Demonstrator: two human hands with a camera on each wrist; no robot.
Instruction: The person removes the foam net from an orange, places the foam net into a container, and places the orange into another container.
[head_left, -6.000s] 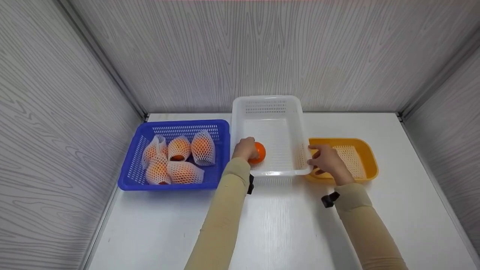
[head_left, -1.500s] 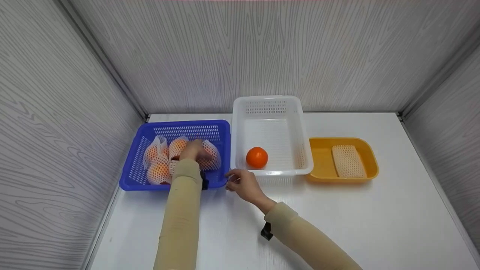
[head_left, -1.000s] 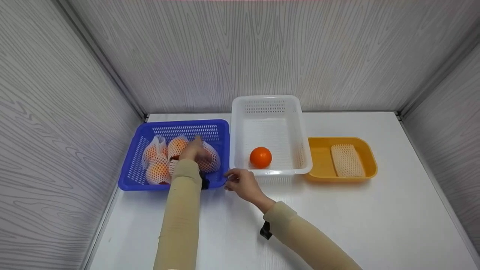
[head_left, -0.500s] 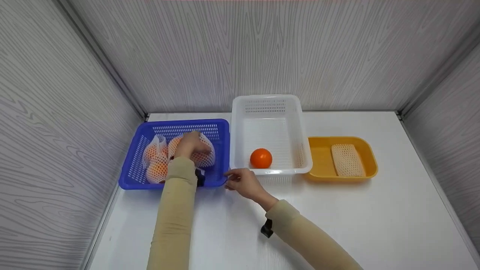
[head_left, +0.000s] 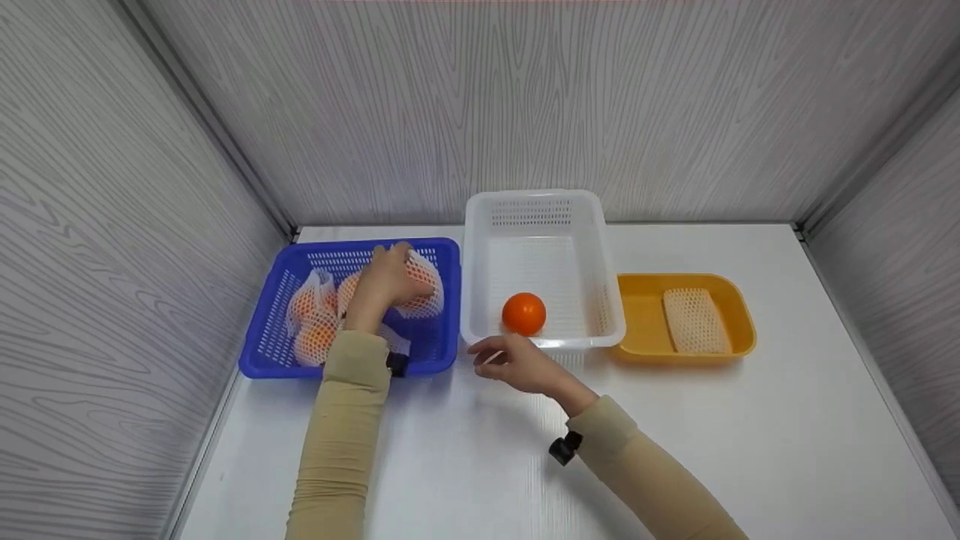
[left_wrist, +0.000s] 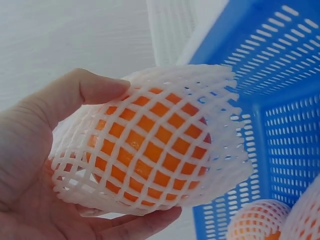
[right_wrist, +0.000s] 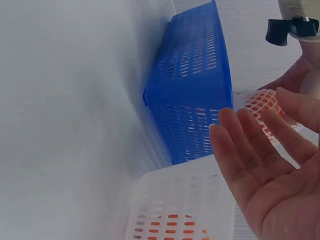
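Note:
My left hand (head_left: 386, 283) grips an orange in a white foam net sleeve (head_left: 423, 291) over the blue basket (head_left: 442, 349). In the left wrist view the thumb presses the top of the netted orange (left_wrist: 152, 150) and fingers curl beneath it; one end of the sleeve hangs loose. More netted oranges (head_left: 313, 341) lie in the blue basket, some partly hidden by the left arm. My right hand (head_left: 525, 365) hovers before the white basket (head_left: 544, 345), fingers loosely bent and holding nothing; the right wrist view shows its palm (right_wrist: 285, 205) turned up.
A bare orange (head_left: 523, 314) sits near the front of the white basket. To the right, a yellow tray (head_left: 645, 345) holds a flattened foam net sleeve (head_left: 696, 321). Grey wood-grain walls (head_left: 525, 97) enclose the white table (head_left: 480, 465) at the back and sides.
The bare orange was released in the white basket. My left hand went to the blue basket and lifted a netted orange. My right hand has just moved right, off the blue basket's corner.

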